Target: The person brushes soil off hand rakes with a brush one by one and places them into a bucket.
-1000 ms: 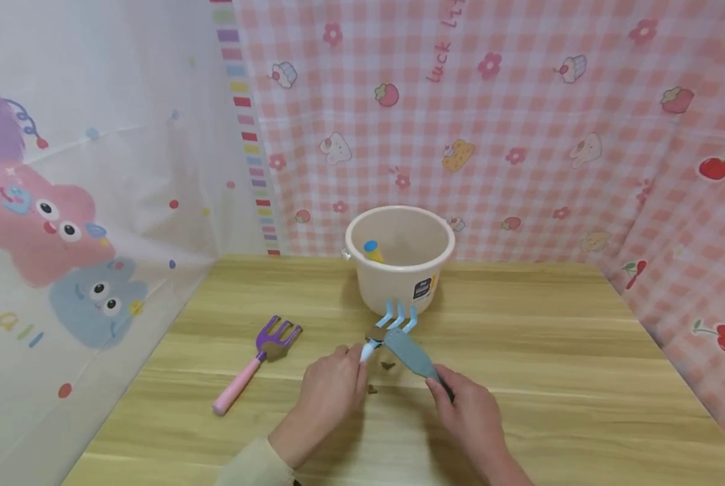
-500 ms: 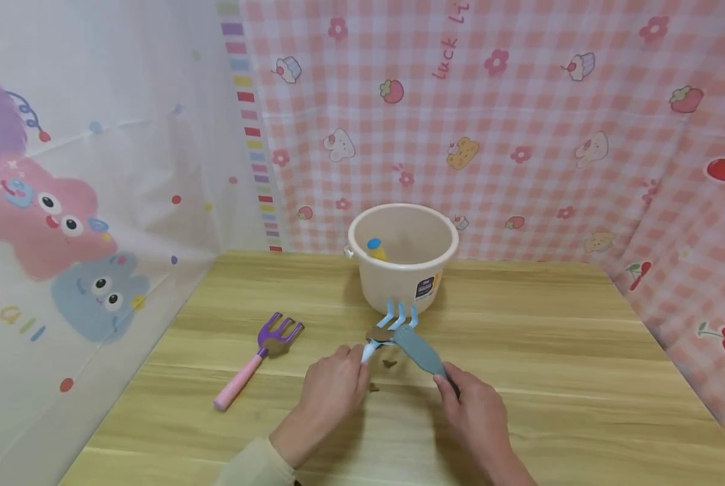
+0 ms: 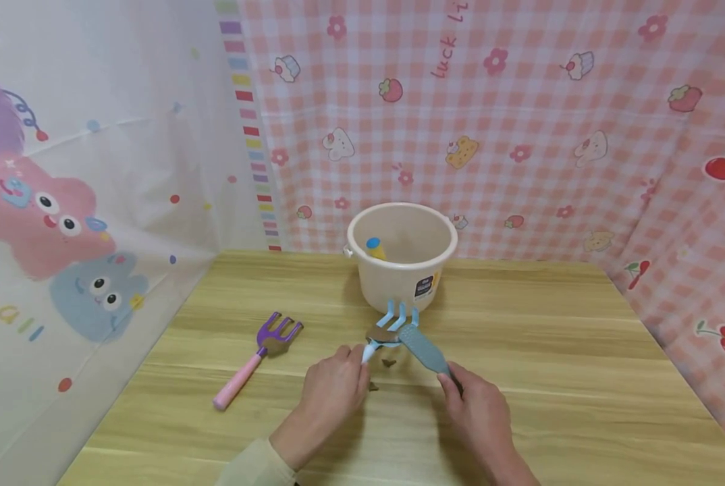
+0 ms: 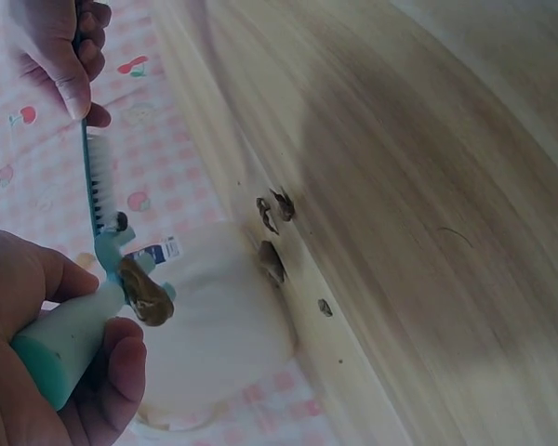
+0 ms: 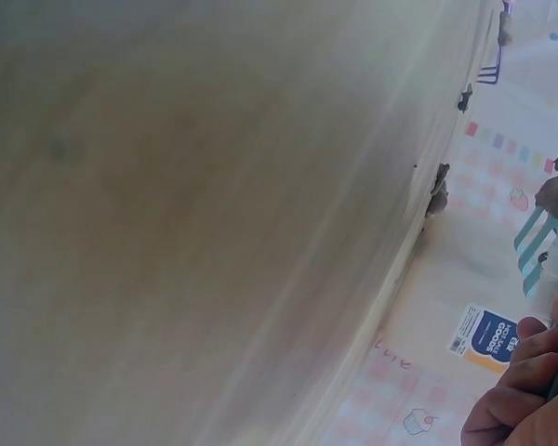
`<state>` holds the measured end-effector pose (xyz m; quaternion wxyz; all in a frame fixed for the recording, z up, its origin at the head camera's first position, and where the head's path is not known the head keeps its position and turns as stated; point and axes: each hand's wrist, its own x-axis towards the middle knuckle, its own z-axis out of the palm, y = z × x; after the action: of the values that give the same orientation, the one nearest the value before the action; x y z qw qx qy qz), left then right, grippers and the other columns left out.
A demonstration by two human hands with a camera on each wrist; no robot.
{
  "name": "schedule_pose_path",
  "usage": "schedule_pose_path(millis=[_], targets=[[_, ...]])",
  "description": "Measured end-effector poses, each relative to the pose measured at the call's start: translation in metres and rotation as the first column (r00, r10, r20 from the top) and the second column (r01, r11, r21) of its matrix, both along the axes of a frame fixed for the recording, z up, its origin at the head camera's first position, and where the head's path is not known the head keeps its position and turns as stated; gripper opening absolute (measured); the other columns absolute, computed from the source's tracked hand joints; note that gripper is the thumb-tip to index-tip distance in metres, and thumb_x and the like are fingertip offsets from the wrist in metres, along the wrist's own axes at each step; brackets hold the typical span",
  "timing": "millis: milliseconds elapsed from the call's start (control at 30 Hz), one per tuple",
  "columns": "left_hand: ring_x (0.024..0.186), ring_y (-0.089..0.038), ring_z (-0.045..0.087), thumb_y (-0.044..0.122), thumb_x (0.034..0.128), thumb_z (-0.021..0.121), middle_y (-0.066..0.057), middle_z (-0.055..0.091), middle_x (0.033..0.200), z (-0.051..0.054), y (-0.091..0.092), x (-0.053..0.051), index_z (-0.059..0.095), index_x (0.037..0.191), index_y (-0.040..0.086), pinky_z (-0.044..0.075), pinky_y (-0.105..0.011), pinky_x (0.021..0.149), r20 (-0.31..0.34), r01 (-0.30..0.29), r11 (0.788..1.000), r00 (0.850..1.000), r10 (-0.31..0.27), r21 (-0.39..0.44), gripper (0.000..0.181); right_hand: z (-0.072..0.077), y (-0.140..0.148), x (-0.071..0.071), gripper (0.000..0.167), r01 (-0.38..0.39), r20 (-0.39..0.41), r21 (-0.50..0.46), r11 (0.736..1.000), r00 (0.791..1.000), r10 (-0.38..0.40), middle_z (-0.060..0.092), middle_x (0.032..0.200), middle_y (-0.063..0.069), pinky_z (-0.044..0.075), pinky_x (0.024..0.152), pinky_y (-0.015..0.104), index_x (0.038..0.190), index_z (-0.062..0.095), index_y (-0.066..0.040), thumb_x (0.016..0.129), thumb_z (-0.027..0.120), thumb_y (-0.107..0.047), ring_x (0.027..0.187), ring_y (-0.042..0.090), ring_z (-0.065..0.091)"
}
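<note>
My left hand (image 3: 333, 386) grips the handle of a light blue hand rake (image 3: 369, 351), tines toward the bucket. A lump of brown, mud-like dirt (image 4: 147, 293) sticks to the rake's head. My right hand (image 3: 480, 413) holds a teal brush (image 3: 424, 349) by its handle, with the flat back upward. In the left wrist view the white bristles (image 4: 102, 172) show, and the brush's tip is close against the rake's head; whether they touch I cannot tell. Dark crumbs (image 3: 389, 363) lie on the table below the rake.
A beige bucket (image 3: 383, 287) stands behind the rake, with a yellow, blue-ended object (image 3: 374, 248) inside. On the left lies a hand fork (image 3: 238, 382) with pink handle and purple tines, a brown lump on its head. Printed cloths (image 3: 520, 108) hang around the wooden table.
The brush has moved slightly right along the rake's head with my right hand, uncovering more of the brown lump. My left hand and the rake stay almost still.
</note>
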<state>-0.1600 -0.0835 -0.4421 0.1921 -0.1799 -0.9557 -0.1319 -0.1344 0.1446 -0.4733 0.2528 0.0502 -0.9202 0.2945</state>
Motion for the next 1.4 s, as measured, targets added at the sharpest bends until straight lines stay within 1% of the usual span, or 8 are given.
schedule_pose_path(millis=[133, 267, 400, 567, 633, 833, 1000, 1400], targets=[[0.046, -0.018, 0.048, 0.017, 0.0902, 0.065, -0.005, 0.052, 0.069, 0.001, 0.000, 0.001, 0.065, 0.096, 0.003, 0.039, -0.029, 0.039, -0.013, 0.005, 1.000, 1.000, -0.005, -0.003, 0.015, 0.001, 0.003, -0.002, 0.020, -0.002, 0.010, -0.007, 1.000, 1.000, 0.002, 0.072, 0.081, 0.005, 0.051, 0.054, 0.045, 0.108, 0.075, -0.005, 0.091, 0.072, -0.016, 0.068, 0.025, 0.067], [0.046, -0.018, 0.048, 0.017, 0.0888, 0.066, -0.005, 0.052, 0.069, -0.002, -0.001, 0.002, 0.065, 0.096, 0.002, 0.039, -0.029, 0.038, -0.062, 0.013, 1.000, 0.998, -0.015, -0.029, 0.017, 0.004, 0.006, -0.003, 0.023, 0.022, 0.064, -0.023, 0.999, 0.998, -0.020, 0.074, 0.086, 0.008, 0.053, 0.060, 0.050, 0.110, 0.074, -0.004, 0.092, 0.071, -0.017, 0.075, 0.029, 0.070], [0.047, -0.016, 0.049, 0.018, 0.0875, 0.068, -0.005, 0.053, 0.070, -0.006, -0.002, 0.001, 0.066, 0.100, 0.002, 0.039, -0.029, 0.037, -0.114, 0.007, 0.997, 0.993, -0.016, -0.077, 0.021, 0.012, 0.005, -0.003, 0.022, 0.023, 0.092, -0.058, 0.998, 0.996, -0.018, 0.071, 0.079, 0.003, 0.051, 0.058, 0.044, 0.111, 0.074, -0.004, 0.093, 0.070, -0.017, 0.065, 0.019, 0.062], [0.050, -0.017, 0.053, 0.019, 0.0866, 0.070, -0.007, 0.059, 0.075, -0.007, -0.001, -0.001, 0.066, 0.107, 0.001, 0.042, -0.030, 0.037, -0.172, 0.004, 0.991, 0.985, -0.027, -0.136, 0.027, 0.019, -0.007, 0.000, 0.020, -0.089, 0.099, -0.070, 0.994, 0.990, 0.095, 0.063, 0.070, -0.005, 0.047, 0.054, 0.033, 0.108, 0.074, -0.006, 0.095, 0.069, -0.019, 0.060, 0.010, 0.052], [0.050, -0.017, 0.055, 0.019, 0.0862, 0.071, -0.008, 0.059, 0.076, -0.006, 0.000, -0.001, 0.066, 0.108, 0.001, 0.043, -0.030, 0.037, -0.189, 0.009, 0.990, 0.981, -0.036, -0.144, 0.028, 0.017, -0.010, 0.001, 0.015, -0.100, 0.114, -0.064, 0.993, 0.988, 0.107, 0.057, 0.066, -0.008, 0.044, 0.052, 0.030, 0.104, 0.074, -0.009, 0.095, 0.068, -0.019, 0.058, 0.008, 0.049], [0.052, -0.018, 0.056, 0.019, 0.0866, 0.070, -0.008, 0.060, 0.077, -0.002, 0.003, -0.001, 0.066, 0.109, 0.001, 0.045, -0.032, 0.039, -0.177, 0.016, 0.992, 0.983, -0.038, -0.125, 0.028, 0.012, -0.012, -0.001, 0.007, -0.032, 0.127, -0.054, 0.998, 0.991, 0.039, 0.042, 0.059, -0.009, 0.033, 0.047, 0.028, 0.089, 0.067, -0.014, 0.096, 0.067, -0.018, 0.053, 0.011, 0.040], [0.051, -0.019, 0.056, 0.018, 0.0848, 0.072, -0.007, 0.059, 0.076, -0.001, 0.003, -0.001, 0.066, 0.107, 0.002, 0.044, -0.032, 0.038, -0.178, 0.014, 0.994, 0.983, -0.034, -0.109, 0.028, 0.010, -0.010, -0.002, 0.007, -0.009, 0.151, -0.049, 0.999, 0.988, 0.016, 0.047, 0.061, -0.007, 0.035, 0.048, 0.031, 0.096, 0.070, -0.013, 0.096, 0.067, -0.019, 0.055, 0.014, 0.044], [0.049, -0.017, 0.053, 0.018, 0.0861, 0.071, -0.006, 0.056, 0.073, -0.002, 0.003, 0.001, 0.065, 0.103, 0.003, 0.043, -0.031, 0.038, -0.172, 0.033, 0.993, 0.984, -0.052, -0.111, 0.023, 0.005, 0.004, -0.005, 0.022, 0.021, 0.168, -0.052, 0.998, 0.986, -0.012, 0.066, 0.075, 0.001, 0.047, 0.052, 0.040, 0.112, 0.072, -0.006, 0.096, 0.066, -0.020, 0.061, 0.019, 0.057]])
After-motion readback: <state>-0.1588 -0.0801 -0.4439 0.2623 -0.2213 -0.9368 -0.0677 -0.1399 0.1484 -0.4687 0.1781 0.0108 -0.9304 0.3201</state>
